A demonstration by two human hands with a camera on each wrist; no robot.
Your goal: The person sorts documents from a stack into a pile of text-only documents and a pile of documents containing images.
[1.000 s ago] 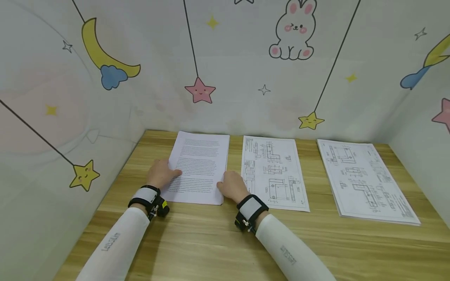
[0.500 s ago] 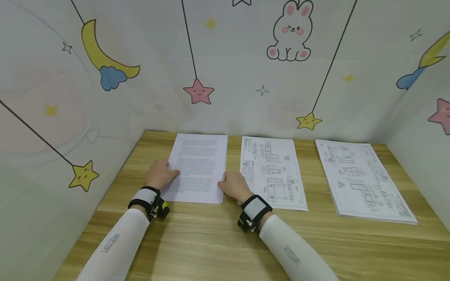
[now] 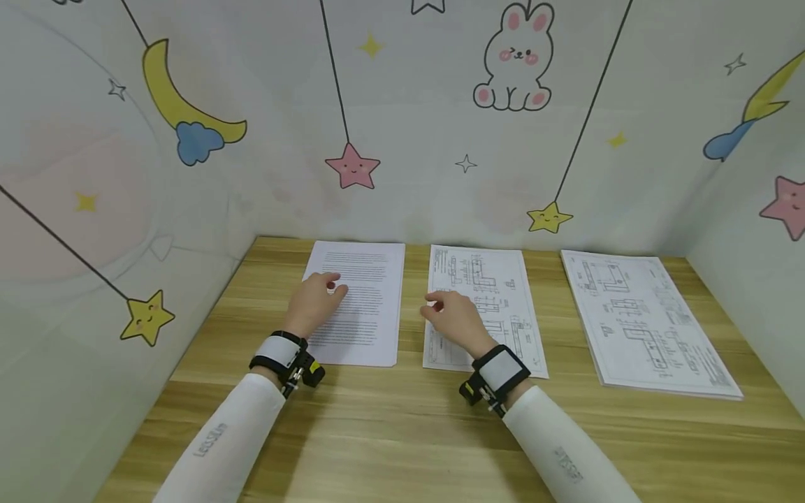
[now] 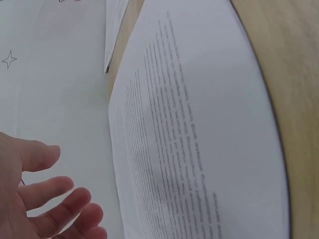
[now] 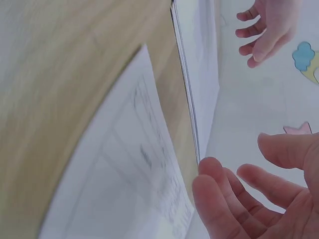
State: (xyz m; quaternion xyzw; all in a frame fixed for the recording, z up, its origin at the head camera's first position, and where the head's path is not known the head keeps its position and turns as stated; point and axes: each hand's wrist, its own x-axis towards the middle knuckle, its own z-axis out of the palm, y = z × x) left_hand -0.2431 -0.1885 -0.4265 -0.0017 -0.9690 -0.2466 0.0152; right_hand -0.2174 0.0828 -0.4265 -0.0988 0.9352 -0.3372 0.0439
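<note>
A squared-up stack of printed text pages (image 3: 367, 314) lies at the left of the table. My left hand (image 3: 312, 304) is raised over its left side, holding nothing; in the left wrist view that hand (image 4: 50, 199) has loosely bent fingers, apart from the paper. To the right lies a technical drawing sheet (image 3: 449, 269), perhaps with others under it. Above its left part hovers my right hand (image 3: 458, 318), also holding nothing and hiding some of the drawing. The right wrist view shows its fingers (image 5: 219, 199) spread and slightly bent.
A thicker stack of technical drawings (image 3: 648, 321) lies at the right of the wooden table (image 3: 402, 433). A printed cloth wall (image 3: 415, 202) stands close behind the papers, with side walls at left and right.
Both hands have let go of the text stack's side edges and lifted. The left hand moved in over the pages; the right moved right, over the middle drawing. The text stack stays put.
</note>
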